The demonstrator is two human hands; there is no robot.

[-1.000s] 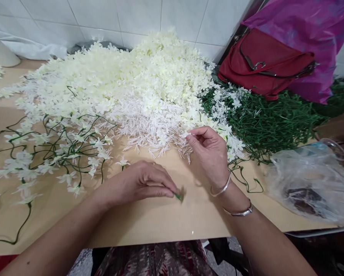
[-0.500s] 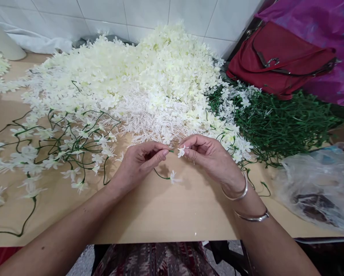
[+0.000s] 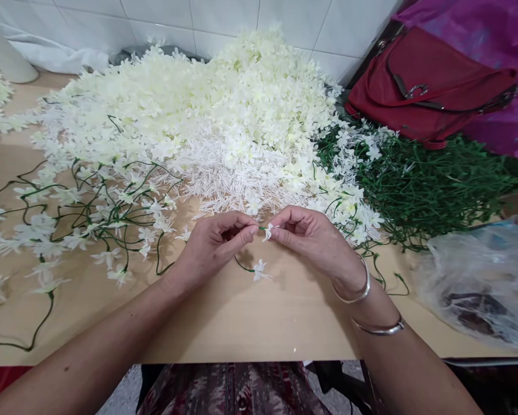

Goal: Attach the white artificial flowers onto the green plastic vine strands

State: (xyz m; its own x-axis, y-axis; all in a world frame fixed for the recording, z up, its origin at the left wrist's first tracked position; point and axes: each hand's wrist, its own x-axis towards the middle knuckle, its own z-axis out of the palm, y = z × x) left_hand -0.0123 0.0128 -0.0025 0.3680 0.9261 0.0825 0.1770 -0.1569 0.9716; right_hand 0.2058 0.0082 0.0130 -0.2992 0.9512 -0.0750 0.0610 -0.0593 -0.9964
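My left hand (image 3: 213,245) pinches a thin green stem (image 3: 243,266) whose lower branch ends in a small white flower (image 3: 259,270) above the wooden table (image 3: 241,323). My right hand (image 3: 313,236), fingers closed, pinches another small white flower (image 3: 268,231) right at the stem's tip, between the two hands. Just behind them lies a big heap of cream flowers (image 3: 207,109) and a patch of white plastic flower centres (image 3: 228,173).
Finished green sprigs with white flowers (image 3: 90,219) spread at the left. A pile of bare green stems (image 3: 427,178) lies at the right, behind it a red bag (image 3: 423,86) and purple cloth. A clear plastic bag (image 3: 479,282) sits at the right edge.
My left hand lifted the stem from the table towards my right hand. My right hand brought a white flower from the heap to the stem's tip, and the two now meet.
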